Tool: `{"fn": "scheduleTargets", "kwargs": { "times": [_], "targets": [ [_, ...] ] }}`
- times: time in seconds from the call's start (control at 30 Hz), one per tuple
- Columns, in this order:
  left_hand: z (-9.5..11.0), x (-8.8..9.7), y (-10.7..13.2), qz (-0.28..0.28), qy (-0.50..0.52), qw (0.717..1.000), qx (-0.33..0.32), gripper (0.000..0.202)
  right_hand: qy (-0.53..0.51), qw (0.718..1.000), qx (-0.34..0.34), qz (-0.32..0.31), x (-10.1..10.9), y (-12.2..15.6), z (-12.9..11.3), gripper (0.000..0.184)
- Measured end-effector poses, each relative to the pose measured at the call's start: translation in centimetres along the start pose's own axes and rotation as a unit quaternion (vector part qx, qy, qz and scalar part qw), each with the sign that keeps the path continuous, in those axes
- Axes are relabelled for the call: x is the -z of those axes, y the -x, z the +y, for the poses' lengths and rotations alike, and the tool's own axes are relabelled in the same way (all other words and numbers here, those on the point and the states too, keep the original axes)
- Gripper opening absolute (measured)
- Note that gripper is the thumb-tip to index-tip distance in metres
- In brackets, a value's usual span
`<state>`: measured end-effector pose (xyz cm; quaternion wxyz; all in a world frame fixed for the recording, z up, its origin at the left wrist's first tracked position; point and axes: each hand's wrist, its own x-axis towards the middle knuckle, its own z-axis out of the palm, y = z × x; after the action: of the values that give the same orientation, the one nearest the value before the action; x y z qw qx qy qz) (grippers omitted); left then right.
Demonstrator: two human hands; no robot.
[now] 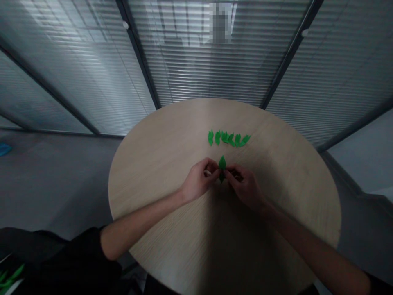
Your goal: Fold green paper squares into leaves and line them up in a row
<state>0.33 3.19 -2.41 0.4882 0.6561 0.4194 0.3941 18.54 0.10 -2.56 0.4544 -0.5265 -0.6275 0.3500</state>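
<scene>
Over the middle of the round table, a green leaf [222, 162] stands between my two hands, its pointed tip upward and another green point showing below the fingers. My left hand [201, 178] pinches it from the left with thumb and forefinger. From the right, the thumb and forefinger of my right hand [242, 184] close on the same leaf. Just beyond the hands lies a row of several green leaves [229, 138], some separate and some overlapping. Whether the held piece is one leaf or more is hidden by the fingers.
The round wooden table [159, 139] has its curved edge on all sides. Glass partitions with blinds [202, 69] rise behind it. At the lower left are more green leaves [11, 276], partly cut off. A blue item [4, 148] lies on the floor at far left.
</scene>
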Motion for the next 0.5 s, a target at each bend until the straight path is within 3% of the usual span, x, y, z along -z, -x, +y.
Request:
{"fn": "scheduleTargets", "kwargs": {
  "times": [0.2,0.5],
  "targets": [
    [0.05,0.02,-0.04,0.001,-0.004,1.0,0.022,0.021,0.027,1.0,0.014,0.002,0.01,0.08,0.16,0.021],
    [-0.01,0.05,0.0,0.005,-0.037,0.999,-0.007,0.02,0.081,0.996,0.043,0.011,0.11,0.09,0.03,0.019]
  ]
}}
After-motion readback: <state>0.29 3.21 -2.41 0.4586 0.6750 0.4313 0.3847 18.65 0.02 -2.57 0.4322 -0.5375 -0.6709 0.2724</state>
